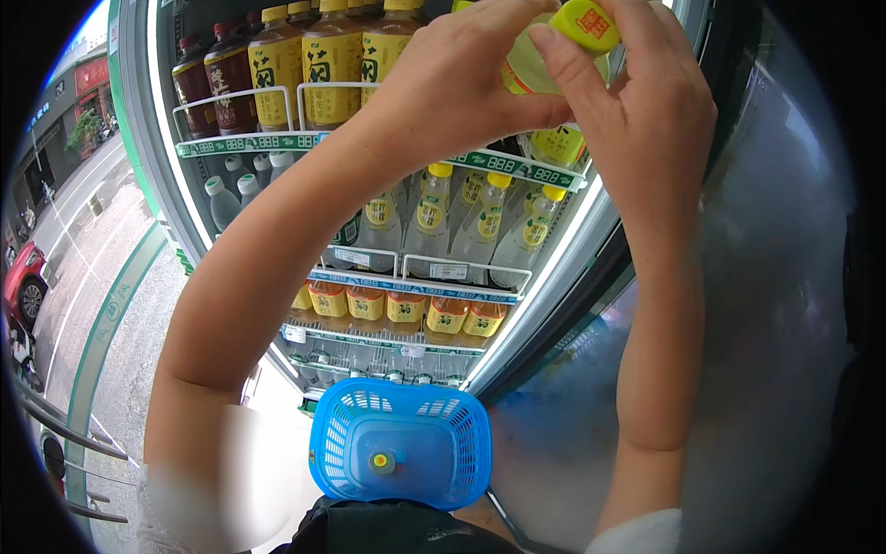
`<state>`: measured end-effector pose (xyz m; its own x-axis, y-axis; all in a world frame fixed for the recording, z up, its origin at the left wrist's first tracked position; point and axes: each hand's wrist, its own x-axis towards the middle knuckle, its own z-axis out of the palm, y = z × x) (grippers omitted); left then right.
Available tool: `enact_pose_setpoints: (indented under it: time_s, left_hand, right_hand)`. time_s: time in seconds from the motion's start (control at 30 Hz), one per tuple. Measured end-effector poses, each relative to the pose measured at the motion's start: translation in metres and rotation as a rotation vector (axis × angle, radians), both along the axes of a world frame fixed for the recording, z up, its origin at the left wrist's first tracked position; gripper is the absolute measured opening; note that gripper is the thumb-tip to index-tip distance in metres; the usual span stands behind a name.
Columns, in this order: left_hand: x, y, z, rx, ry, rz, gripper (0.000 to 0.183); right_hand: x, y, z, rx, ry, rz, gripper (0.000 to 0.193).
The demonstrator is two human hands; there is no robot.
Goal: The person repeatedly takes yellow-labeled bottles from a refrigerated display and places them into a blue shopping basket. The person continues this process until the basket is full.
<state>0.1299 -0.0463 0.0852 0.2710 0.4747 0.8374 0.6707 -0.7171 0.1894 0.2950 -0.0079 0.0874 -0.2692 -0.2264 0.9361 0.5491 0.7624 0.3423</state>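
Note:
Both of my hands are raised to the upper shelf of a drinks fridge, around a drink bottle with a pale yellow-green body and a bright yellow-green cap. My left hand wraps the bottle's side, its thumb below and its fingers partly hidden behind it. My right hand grips near the cap, with the thumb lying along the bottle just beneath it. Below the hands, another bottle with a yellow-green label stands at the shelf's right end, partly covered.
Brown-yellow tea bottles and dark bottles fill the top shelf behind a wire rail. Clear yellow-capped bottles stand lower. A blue basket below holds one small yellow-capped bottle. The fridge door frame runs along the right.

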Motion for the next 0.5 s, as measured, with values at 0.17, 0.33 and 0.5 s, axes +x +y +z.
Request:
enact_pose_setpoints:
  time_s: [0.17, 0.33, 0.5]
  left_hand:
    - [0.004, -0.025, -0.119, -0.053, -0.024, -0.172, 0.069]
    - [0.006, -0.071, -0.255, -0.596, -0.062, -0.209, 0.075]
    - [0.010, -0.104, -0.405, -1.274, -0.098, -0.191, 0.085]
  right_hand:
    - [0.032, -0.049, -0.090, -0.561, -0.259, 0.090, 0.036]
    - [0.036, -0.077, -0.218, -0.970, -0.434, 0.084, 0.036]
    - [0.036, -0.098, -0.380, -1.438, -0.629, -0.035, 0.037]
